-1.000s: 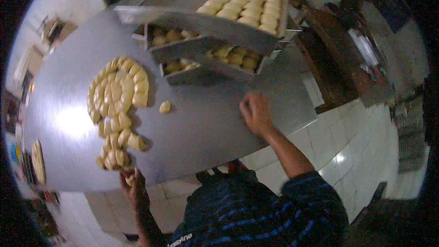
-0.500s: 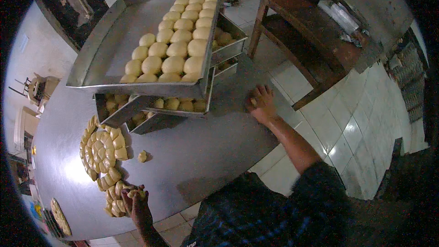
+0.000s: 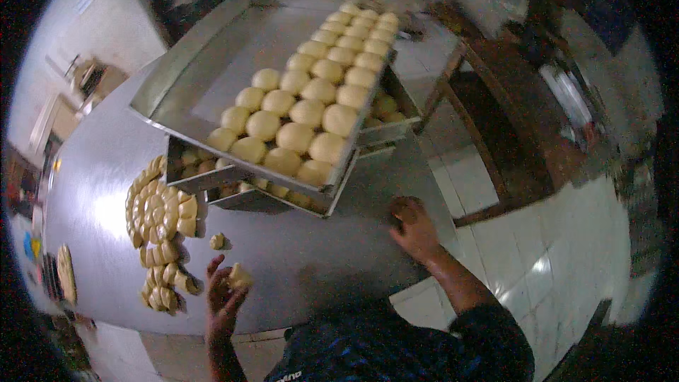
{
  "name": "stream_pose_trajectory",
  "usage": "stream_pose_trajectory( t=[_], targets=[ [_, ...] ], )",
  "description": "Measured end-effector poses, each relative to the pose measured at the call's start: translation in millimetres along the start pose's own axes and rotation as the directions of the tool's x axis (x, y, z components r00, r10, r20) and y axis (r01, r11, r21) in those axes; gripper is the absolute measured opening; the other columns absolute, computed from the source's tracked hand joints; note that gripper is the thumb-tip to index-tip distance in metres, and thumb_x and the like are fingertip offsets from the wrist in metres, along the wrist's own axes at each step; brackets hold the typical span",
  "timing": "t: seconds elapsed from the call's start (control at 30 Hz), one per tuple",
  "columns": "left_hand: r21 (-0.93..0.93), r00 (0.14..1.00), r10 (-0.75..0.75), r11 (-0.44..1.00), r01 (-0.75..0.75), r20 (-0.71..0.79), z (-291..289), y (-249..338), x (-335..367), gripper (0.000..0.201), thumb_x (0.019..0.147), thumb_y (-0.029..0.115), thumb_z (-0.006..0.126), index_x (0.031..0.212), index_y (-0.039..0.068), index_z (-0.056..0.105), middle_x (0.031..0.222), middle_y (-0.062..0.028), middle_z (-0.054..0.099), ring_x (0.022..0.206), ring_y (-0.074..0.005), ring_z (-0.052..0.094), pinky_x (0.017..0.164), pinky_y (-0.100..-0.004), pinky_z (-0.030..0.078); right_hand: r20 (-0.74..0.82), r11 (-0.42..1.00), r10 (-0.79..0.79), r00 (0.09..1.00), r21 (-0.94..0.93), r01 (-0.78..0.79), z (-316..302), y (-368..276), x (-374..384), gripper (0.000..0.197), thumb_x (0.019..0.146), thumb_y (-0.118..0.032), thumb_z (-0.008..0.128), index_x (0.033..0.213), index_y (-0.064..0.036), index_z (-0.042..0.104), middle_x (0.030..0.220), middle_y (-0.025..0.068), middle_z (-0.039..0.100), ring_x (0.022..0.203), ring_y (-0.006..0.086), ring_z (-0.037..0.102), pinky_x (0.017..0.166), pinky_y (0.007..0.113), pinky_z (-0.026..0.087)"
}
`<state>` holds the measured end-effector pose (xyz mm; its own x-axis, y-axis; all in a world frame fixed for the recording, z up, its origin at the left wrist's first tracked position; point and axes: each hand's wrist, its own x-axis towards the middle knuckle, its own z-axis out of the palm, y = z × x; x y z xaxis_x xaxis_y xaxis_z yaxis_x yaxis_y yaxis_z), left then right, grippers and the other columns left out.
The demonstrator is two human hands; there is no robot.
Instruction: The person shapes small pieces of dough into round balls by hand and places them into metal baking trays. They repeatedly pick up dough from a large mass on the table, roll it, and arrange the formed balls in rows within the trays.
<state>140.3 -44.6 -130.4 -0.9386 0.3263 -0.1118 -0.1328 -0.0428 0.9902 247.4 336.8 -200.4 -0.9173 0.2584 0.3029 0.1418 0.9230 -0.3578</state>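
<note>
Between the thumb and fingers of my left hand [image 3: 223, 297] is a small piece of pale dough [image 3: 240, 276], held just above the metal table. My right hand [image 3: 414, 228] is curled palm-down on the tabletop near its right side; whatever lies under its fingers is hidden. A single dough lump [image 3: 217, 241] sits on the table just beyond my left hand. Left of it lies a coil of cut dough pieces [image 3: 157, 213], with shorter rows of cut dough [image 3: 161, 286] trailing toward me.
A metal tray [image 3: 233, 42] with rows of round dough balls [image 3: 308, 112] rests on other stacked trays [image 3: 201, 178] holding more balls. The table [image 3: 297, 240] has a curved-looking near edge. A wooden table [image 3: 520, 120] stands at the right on the tiled floor [image 3: 516, 269].
My left hand has lifted away from the cut dough rows and moved right with a dough piece. My right hand remains on the table, its fingers more curled. The whole view has shifted.
</note>
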Motion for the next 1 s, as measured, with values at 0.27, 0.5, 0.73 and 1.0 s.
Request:
stream_pose_trajectory(
  t=[0.27,0.5,0.73,1.0],
  targets=[
    [-0.401,0.891,-0.155,0.916,-0.033,-0.426,-45.9,-38.7,-37.1,0.025,0.079,0.0,0.057,0.1,0.009,0.046,0.092,-0.0023,0.047,0.08,-0.0104,0.046,0.066,-0.0226,0.039,-0.248,0.385,0.035,0.968,0.897,0.216,-163.7,-53.4,172.9,0.031,0.079,-0.014,0.055,0.108,-0.0054,0.054,0.111,0.0054,0.053,0.1,0.0186,0.051,0.086,0.033,0.042],
    [-0.157,0.992,-0.023,0.988,0.004,-0.121,15.2,19.8,-15.4,0.01,0.088,0.017,0.05,0.087,0.009,0.044,0.083,-0.001,0.045,0.075,-0.0099,0.043,0.065,-0.0254,0.037,-0.1,0.87,-0.376,0.921,0.304,0.388,-107.6,-76.7,368.1,0.025,0.083,-0.02,0.056,0.102,-0.0041,0.06,0.094,0.0057,0.062,0.085,0.0177,0.057,0.077,0.031,0.045],
    [0.251,0.982,-0.186,0.951,0.182,-0.008,-14.3,43.1,-33.9,0.041,0.092,0.03,0.043,0.122,0.002,0.042,0.121,-0.0116,0.045,0.11,-0.0235,0.046,0.096,-0.036,0.035,-0.297,0.563,-0.61,0.734,0.489,0.666,-135.4,-211.1,203.2,0.026,0.086,-0.024,0.051,0.101,-0.0052,0.06,0.097,0.0095,0.062,0.087,0.0202,0.058,0.078,0.036,0.045],
    [0.312,0.813,-0.341,0.927,0.207,0.471,-68.4,40.7,-53.3,0.037,0.09,0.029,0.047,0.12,0.006,0.051,0.109,-0.0115,0.059,0.096,-0.0185,0.056,0.084,-0.0344,0.044,0.402,0.547,-0.218,0.889,0.805,-0.23,2.6,-213.0,-19.2,0.03,0.086,-0.012,0.048,0.114,-0.005,0.054,0.108,0.0146,0.055,0.1,0.0269,0.053,0.087,0.033,0.041]
  ],
)
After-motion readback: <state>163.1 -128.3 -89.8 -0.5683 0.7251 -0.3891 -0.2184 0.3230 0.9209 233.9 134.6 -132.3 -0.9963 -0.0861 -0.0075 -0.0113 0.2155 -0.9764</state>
